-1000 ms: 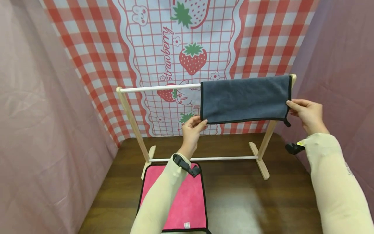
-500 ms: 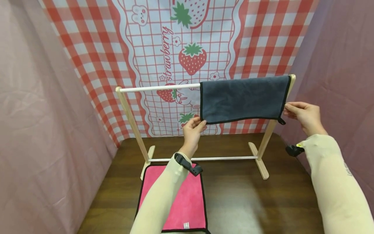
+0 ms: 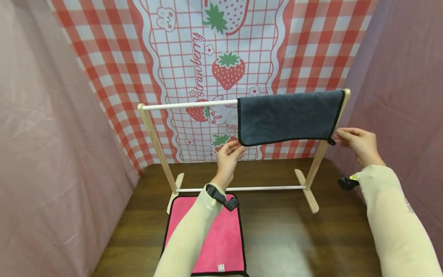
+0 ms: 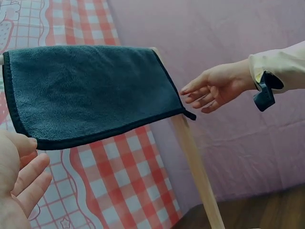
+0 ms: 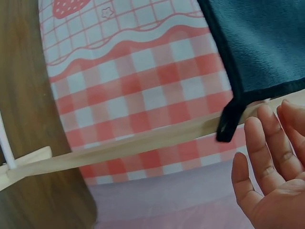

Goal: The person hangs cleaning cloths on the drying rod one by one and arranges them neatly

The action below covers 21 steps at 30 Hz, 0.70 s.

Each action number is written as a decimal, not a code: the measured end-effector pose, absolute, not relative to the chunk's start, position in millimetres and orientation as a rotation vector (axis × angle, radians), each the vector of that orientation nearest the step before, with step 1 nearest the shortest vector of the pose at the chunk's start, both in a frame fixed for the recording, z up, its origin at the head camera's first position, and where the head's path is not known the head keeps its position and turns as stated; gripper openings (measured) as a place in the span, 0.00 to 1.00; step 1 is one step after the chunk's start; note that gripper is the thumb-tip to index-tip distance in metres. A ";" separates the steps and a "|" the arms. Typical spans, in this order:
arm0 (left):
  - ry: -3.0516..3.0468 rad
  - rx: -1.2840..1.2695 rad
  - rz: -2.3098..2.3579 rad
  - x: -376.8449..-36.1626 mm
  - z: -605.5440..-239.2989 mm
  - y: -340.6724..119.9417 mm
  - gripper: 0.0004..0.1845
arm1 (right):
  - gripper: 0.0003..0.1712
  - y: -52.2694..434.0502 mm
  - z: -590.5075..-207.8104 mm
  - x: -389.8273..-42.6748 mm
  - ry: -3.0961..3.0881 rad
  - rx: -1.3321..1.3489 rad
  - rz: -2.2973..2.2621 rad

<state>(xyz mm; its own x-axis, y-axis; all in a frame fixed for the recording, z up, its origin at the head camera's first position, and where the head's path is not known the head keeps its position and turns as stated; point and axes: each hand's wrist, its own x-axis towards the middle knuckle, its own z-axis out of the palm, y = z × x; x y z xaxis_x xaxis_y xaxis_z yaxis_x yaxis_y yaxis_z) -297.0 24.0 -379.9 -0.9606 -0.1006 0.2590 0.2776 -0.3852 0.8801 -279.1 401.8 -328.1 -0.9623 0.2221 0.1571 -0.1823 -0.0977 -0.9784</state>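
A dark grey towel (image 3: 288, 117) hangs folded over the right end of the white top rail of a wooden drying rack (image 3: 155, 144) on the tabletop (image 3: 294, 238). The left hand (image 3: 228, 156) is raised just under the towel's lower left corner, fingers relaxed and holding nothing. The right hand (image 3: 356, 142), arm outstretched, hovers just beside the lower right corner with loosely spread, released fingers. A pink towel (image 3: 218, 242) lies flat in front of the rack.

Both hands have let go of the grey towel (image 3: 288, 116), fingers now open.
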 end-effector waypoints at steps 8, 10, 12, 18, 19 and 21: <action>-1.620 -0.188 -2.446 -294.3 -401.6 14.4 0.15 | 0.12 401.8 -368.8 -274.3 -2.091 -0.082 2.026; -1.643 -0.169 -2.431 -293.5 -409.1 11.2 0.15 | 0.12 400.7 -381.7 -272.3 -2.109 -0.091 2.027; -1.675 -0.152 -2.415 -292.1 -416.6 7.4 0.15 | 0.13 399.7 -394.3 -270.6 -2.112 -0.094 2.048; -1.735 -0.099 -2.414 -288.4 -441.6 -5.5 0.16 | 0.15 397.0 -429.0 -265.4 -2.120 -0.098 2.089; -1.737 -0.086 -2.419 -287.8 -446.0 -7.9 0.16 | 0.15 396.2 -434.5 -264.2 -2.142 -0.105 2.072; -1.741 -0.065 -2.422 -286.9 -455.0 -13.0 0.16 | 0.15 394.4 -445.7 -261.9 -2.190 -0.126 2.040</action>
<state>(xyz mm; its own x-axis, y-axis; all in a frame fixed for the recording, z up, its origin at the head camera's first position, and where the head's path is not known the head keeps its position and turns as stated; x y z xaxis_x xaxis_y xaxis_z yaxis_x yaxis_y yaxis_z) -286.9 -13.0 -455.0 -0.9866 -0.1022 0.1271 0.1531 -0.3110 0.9380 -261.9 394.4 -445.7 -0.9858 0.1602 0.0495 -0.0380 0.0742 -0.9965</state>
